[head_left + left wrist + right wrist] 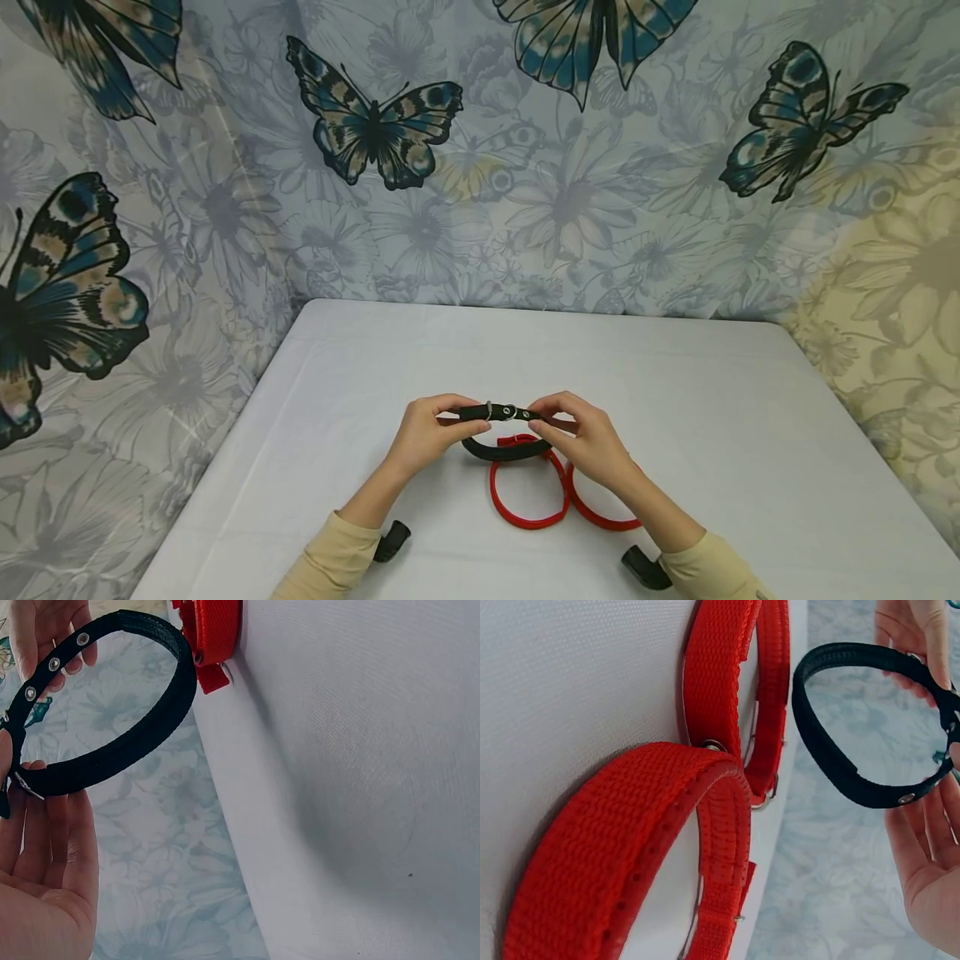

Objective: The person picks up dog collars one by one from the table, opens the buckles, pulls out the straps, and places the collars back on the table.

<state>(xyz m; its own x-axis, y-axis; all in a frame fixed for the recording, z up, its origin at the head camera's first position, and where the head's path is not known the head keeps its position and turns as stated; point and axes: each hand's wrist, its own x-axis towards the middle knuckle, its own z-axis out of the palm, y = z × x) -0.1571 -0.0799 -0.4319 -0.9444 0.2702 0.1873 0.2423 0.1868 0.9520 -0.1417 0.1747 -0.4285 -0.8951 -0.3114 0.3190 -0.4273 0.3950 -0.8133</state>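
Note:
Both hands hold a black collar point(506, 452) up above the table, closed into a loop with its buckle side toward the top. My left hand point(423, 433) pinches the band at the left of the metal buckle. On the other side, my right hand point(596, 442) grips the band between thumb and fingers, by the eyelets. Metal-rimmed holes along the black collar point(124, 754) show in the left wrist view. Two red collars point(528, 524) stand as loops on the table below, side by side; the right forearm partly covers one of them.
A white cloth covers the table point(375, 350). In the right wrist view the near red collar point(592, 847) looks woven, with metal fittings. Butterfly-print fabric point(570, 217) hangs behind and at the sides of the table. Black wrist devices point(392, 541) sit at both sleeves.

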